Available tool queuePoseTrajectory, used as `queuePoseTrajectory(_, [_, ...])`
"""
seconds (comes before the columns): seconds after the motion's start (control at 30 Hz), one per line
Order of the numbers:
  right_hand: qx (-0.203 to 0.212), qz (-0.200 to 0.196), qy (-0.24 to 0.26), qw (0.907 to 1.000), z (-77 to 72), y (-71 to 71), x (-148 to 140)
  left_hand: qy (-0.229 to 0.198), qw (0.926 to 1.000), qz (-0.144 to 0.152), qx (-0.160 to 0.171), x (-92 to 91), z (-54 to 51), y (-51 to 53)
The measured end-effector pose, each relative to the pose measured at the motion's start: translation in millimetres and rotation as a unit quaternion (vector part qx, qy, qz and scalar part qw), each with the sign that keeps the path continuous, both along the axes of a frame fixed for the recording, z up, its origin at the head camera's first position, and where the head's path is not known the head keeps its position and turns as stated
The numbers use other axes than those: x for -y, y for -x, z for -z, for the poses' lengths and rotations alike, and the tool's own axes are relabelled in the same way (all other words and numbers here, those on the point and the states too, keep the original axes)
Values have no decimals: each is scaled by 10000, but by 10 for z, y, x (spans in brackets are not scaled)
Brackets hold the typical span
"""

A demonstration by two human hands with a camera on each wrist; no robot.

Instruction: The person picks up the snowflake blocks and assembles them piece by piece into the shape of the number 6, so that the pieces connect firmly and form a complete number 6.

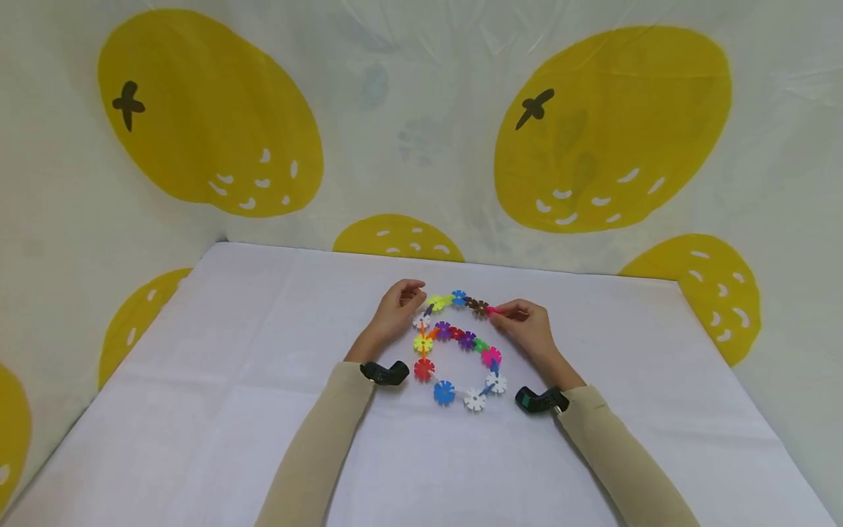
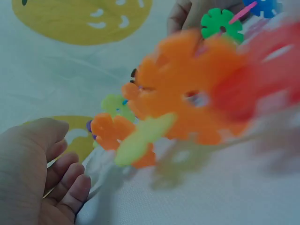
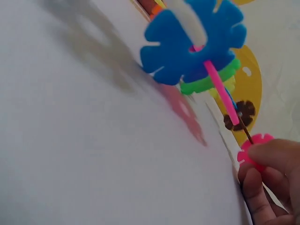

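Observation:
A chain of colourful notched plastic discs (image 1: 444, 393) stands on the table, joined into a closed ring with a second, partly formed loop at its far side. My right hand (image 1: 527, 327) pinches a pink disc (image 3: 256, 149) at the end of that far loop, beside a brown disc (image 1: 479, 308). To the left of the chain, my left hand (image 1: 398, 307) hovers near a yellow-green disc (image 1: 437, 302) with fingers loosely bent and nothing between them. In the left wrist view, an orange disc (image 2: 173, 93) fills the middle, apart from the left fingers.
A white cloth (image 1: 197, 439) covers the table. Behind it hangs a pale curtain (image 1: 408, 110) printed with yellow fruit. Each wrist carries a black camera band, the left one (image 1: 385, 373) and the right one (image 1: 542, 400) both close to the chain.

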State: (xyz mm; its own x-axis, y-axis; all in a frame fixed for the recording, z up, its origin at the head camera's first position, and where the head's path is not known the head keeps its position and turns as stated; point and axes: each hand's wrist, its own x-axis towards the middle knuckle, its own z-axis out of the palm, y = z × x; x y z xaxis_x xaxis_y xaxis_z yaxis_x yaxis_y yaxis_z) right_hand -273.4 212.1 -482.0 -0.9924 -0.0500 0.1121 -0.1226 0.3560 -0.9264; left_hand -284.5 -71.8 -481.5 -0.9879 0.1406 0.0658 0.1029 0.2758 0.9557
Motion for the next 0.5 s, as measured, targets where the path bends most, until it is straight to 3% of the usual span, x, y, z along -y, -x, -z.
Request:
queuePoseTrajectory(0.2, [4, 819, 270, 9963, 6, 21, -98, 32, 9999, 92, -31, -8, -16, 17])
queuePoseTrajectory(0.4, [235, 1073, 406, 9931, -26, 49, -114, 673, 9949, 711, -234, -23, -17, 8])
queuePoseTrajectory(0.5, [376, 1134, 380, 9921, -47, 70, -101, 785, 9920, 922, -354, -24, -15, 4])
